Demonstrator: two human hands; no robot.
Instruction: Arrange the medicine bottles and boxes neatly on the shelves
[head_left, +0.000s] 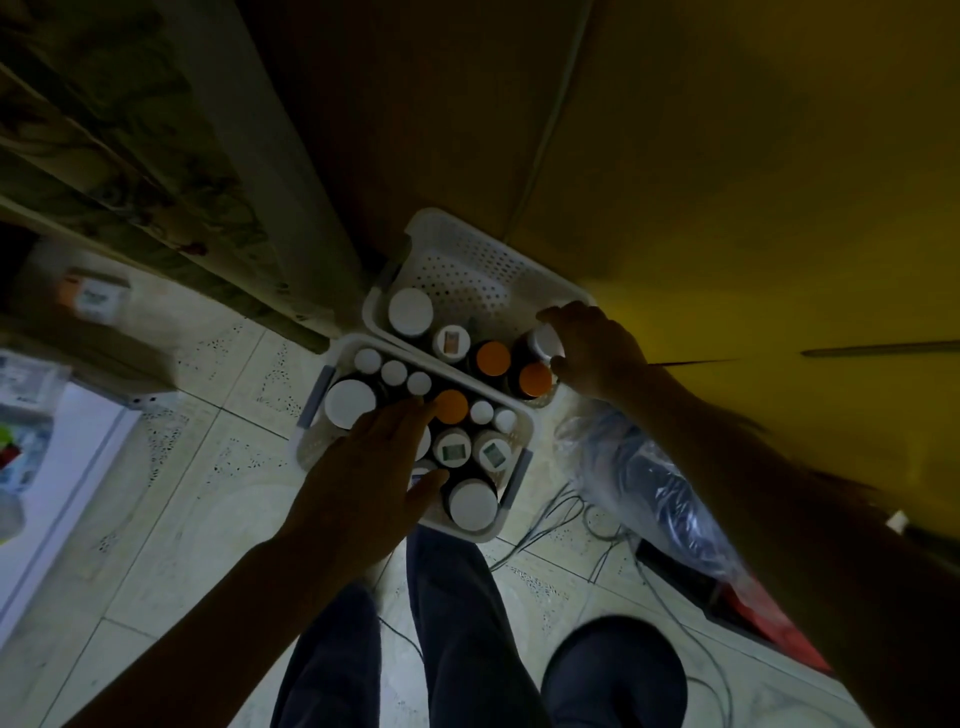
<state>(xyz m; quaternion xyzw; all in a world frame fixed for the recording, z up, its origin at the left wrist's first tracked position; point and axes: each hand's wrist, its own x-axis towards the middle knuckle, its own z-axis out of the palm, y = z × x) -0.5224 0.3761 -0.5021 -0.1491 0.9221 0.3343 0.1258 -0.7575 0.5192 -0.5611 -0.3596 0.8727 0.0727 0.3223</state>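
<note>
At the right corner of the far white perforated basket (447, 228), your right hand (597, 348) curls round an upright white-capped brown bottle (544, 340); your left hand (363, 467) spreads open over the near white basket (457, 532).

The left forearm (208, 597), bare, reaches in from the lower left with the wrist straight. The left hand (371, 467) is palm down, its back to the camera, fingers straight and slightly spread, thumb splayed out to the side. The right forearm (753, 478), bare and blurred, comes in from the lower right and stretches farther forward. The right hand (597, 353) has its fingers and thumb curled round the top of a white-capped bottle (544, 340).
</note>
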